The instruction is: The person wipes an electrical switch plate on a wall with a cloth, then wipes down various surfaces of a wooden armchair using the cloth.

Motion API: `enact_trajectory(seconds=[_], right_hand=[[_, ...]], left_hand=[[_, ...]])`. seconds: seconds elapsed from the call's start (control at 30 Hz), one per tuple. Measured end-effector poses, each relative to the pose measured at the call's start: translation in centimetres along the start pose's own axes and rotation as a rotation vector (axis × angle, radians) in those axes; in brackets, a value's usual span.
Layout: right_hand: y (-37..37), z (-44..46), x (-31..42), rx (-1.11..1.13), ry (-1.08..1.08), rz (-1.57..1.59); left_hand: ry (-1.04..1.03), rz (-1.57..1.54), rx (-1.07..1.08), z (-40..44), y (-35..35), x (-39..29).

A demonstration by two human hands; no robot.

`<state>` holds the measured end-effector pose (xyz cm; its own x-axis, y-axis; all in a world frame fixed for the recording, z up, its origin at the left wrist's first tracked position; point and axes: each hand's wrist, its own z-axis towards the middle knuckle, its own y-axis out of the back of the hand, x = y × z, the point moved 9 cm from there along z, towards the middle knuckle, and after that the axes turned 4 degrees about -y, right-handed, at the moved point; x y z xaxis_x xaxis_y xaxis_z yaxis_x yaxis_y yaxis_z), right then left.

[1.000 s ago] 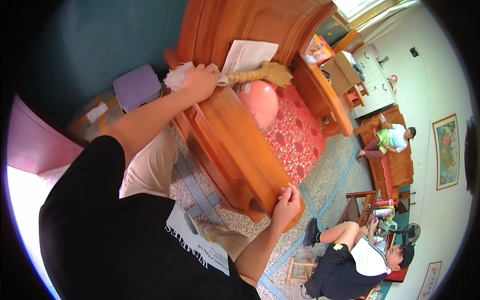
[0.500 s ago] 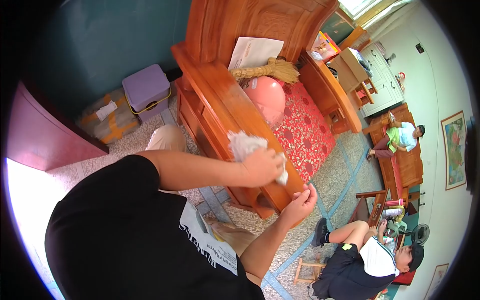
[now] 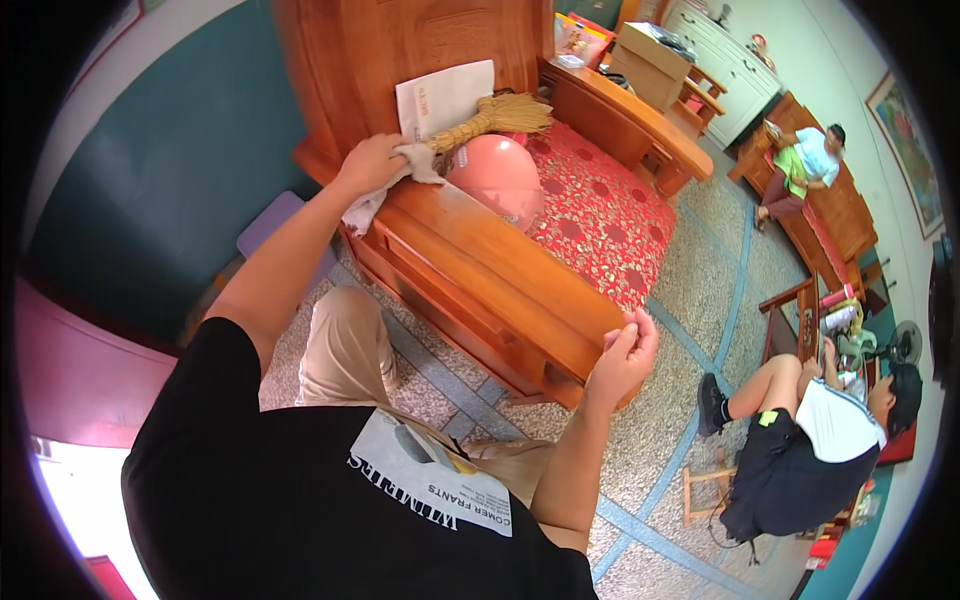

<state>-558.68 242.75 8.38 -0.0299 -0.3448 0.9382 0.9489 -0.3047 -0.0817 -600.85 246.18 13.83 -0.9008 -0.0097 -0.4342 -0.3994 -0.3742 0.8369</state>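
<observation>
My left hand is closed round a whitish cloth at the back end of the wooden armrest. Part of the cloth hangs over the armrest's outer side. My right hand is beside the armrest's front end, its fingers curled in toward the thumb, and no object shows in it. Whether that hand touches the wood I cannot tell. Close to the cloth, on the seat, are a pink rounded object, a straw hand broom and a white paper bag leaning on the backrest.
A red patterned cushion covers the seat. A purple bin stands behind the armrest. On the right, a person in a dark cap sits near a small wooden stool. Another person sits on a far bench.
My left hand has carried the cloth along the armrest from near its front end to its back end. The view has shifted, and my right hand stays by the front end.
</observation>
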Motion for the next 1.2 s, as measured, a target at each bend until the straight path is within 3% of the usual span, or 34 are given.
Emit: enact_trajectory(seconds=[0.07,0.13,0.27,0.43,0.6,0.7,0.8,0.87,0.93,0.97,1.03,1.1,1.2], right_hand=[[0.2,-0.2,0.3,-0.039,-0.004,0.03],[0.7,-0.5,0.5,-0.086,0.027,0.068],[1.4,-1.2,1.6,-0.158,0.164,0.075],[4.2,-3.0,2.7,-0.262,0.138,0.167],[10.5,-5.0,5.0,-0.504,0.102,0.247],[12.8,-4.5,5.0,-0.501,0.008,0.272],[13.8,-2.0,7.8,-0.358,-0.058,0.204],[13.0,-1.7,17.4,-0.219,0.336,0.195],[12.5,-3.9,24.9,-0.117,0.597,0.249],[11.9,-5.8,27.6,0.056,0.85,0.371],[8.0,-8.0,29.7,0.529,0.954,0.437],[7.0,-7.5,27.1,0.418,0.865,0.299],[7.4,-4.5,18.4,0.135,0.472,0.031]], left_hand=[[0.055,0.023,0.05,-0.1,-2.5,-0.1],[0.047,0.336,-0.078,0.0,-4.1,-1.6],[-0.257,0.228,-0.006,-0.7,-9.6,-9.8],[-0.52,0.1,-0.007,-5.7,-12.8,-22.2],[-0.627,-0.026,0.156,-9.6,-15.9,-30.6],[-0.705,-0.045,0.252,-12.2,-17.3,-34.8],[-0.77,-0.048,0.284,-13.3,-17.8,-36.1],[-0.823,-0.061,0.235,-13.7,-17.7,-36.1],[-0.857,-0.073,0.214,-14.0,-17.6,-35.7],[-0.9,-0.09,0.18,-14.3,-17.3,-35.9],[-0.955,-0.14,0.137,-14.9,-17.0,-35.4],[-1.003,-0.189,0.083,-15.5,-16.0,-34.7],[-1.188,-0.175,0.059,-17.3,-14.0,-33.0]])
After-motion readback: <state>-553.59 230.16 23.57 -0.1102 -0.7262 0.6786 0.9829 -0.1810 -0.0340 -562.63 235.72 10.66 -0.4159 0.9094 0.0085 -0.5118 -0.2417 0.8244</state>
